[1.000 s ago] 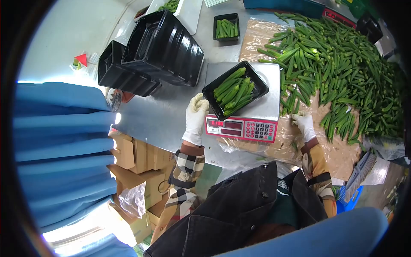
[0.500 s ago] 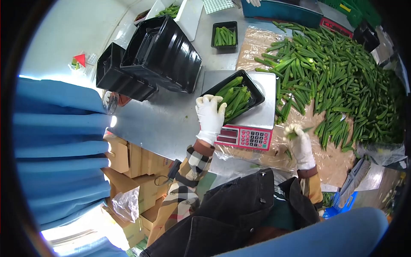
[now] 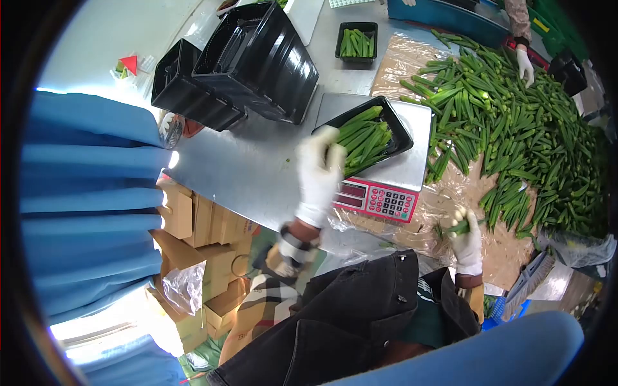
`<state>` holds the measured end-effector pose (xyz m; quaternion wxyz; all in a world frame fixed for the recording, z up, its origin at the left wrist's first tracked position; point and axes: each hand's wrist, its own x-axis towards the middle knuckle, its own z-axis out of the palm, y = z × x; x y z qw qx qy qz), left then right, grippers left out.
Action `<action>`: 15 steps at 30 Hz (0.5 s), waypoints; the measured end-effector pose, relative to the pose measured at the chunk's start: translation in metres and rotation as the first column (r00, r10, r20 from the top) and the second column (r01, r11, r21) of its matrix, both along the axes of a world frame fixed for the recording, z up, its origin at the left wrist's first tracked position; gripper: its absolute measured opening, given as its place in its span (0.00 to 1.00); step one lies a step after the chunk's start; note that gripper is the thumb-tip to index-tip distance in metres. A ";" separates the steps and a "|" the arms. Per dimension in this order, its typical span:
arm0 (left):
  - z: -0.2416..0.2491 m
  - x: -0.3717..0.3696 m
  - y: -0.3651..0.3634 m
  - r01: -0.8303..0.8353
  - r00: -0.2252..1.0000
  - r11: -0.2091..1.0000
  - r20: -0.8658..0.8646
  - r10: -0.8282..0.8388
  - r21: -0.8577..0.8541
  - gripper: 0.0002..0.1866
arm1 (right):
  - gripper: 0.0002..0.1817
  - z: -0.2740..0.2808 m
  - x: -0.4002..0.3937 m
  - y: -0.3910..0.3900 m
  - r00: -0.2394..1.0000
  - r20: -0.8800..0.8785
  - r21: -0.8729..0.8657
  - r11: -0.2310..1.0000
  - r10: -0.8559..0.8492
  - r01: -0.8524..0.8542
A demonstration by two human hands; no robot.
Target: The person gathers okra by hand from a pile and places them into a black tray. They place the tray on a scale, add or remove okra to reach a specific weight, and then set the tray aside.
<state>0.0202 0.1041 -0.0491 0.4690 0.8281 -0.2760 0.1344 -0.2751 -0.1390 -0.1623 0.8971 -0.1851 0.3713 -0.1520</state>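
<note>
A black tray of okra (image 3: pixel 367 138) sits tilted across the metal plate of a weighing scale (image 3: pixel 421 125) with a red keypad panel. At the tray's left end is my white-gloved left hand (image 3: pixel 320 177), blurred by motion, its thumb and fingers apart over the rim with nothing visible between them. My right hand (image 3: pixel 468 248), also gloved, is low on the right of the scale, over the brown plastic-covered sheet. Its fingers are closed around a green okra pod (image 3: pixel 460 227). A large heap of loose okra (image 3: pixel 508 128) spreads to the right of the scale.
Stacked black trays (image 3: pixel 264 71) stand left of the scale. Behind it is another filled tray (image 3: pixel 356 42). Another person's gloved hand (image 3: pixel 525 67) reaches into the heap's far side. Cardboard boxes (image 3: pixel 215 225) and a blue curtain (image 3: pixel 96 193) are at the left.
My left hand has shifted off the okra to the tray's edge. My right hand keeps the okra, now turned more into view. Another person's hand has come in over the heap; the view has shifted slightly.
</note>
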 end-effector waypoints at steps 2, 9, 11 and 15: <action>-0.015 0.041 0.037 -0.133 0.953 0.972 -0.294 0.072 -0.193 0.20 | 0.13 -0.010 -0.024 -0.005 0.985 -0.111 0.044 0.990 -0.130 0.136; -0.098 0.047 0.037 0.131 0.596 0.958 -0.752 -0.281 -0.254 0.22 | 0.12 -0.055 -0.045 0.013 0.958 -0.191 0.195 0.948 -0.216 0.253; -0.061 0.053 0.007 0.063 0.488 0.979 -0.849 -0.201 -0.195 0.20 | 0.13 -0.036 -0.030 0.023 0.949 -0.257 0.138 0.965 -0.183 0.223; -0.044 0.104 -0.047 0.043 0.387 0.951 -0.872 -0.300 -0.308 0.16 | 0.13 -0.025 -0.037 0.015 0.987 -0.133 0.063 0.993 -0.090 0.099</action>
